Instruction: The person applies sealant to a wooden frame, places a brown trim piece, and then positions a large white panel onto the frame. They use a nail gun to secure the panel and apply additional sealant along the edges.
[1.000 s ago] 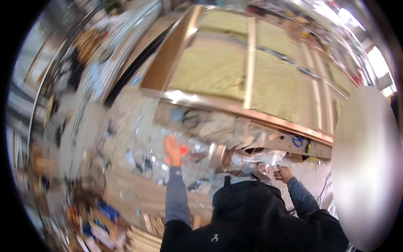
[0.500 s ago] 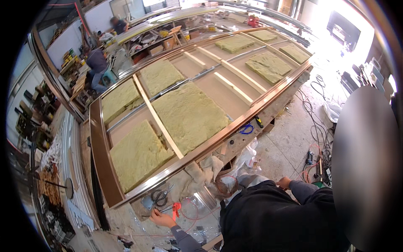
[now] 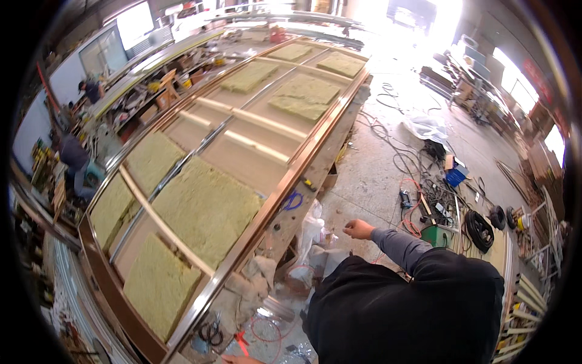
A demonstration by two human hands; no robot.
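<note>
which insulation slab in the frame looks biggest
The slab right of the nearest wooden strip, between the metal bar and copper-coloured rail; it covers more area than any other.

left hand (image 3: pixel 239 360) cut off below, doorway (image 3: pixel 403 33) glare-blurred

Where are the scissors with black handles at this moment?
In the head view, the black-handled scissors lie near the bottom, left of centre, just right of the shiny frame edge, with the red piece and the left hand to their right.
</note>
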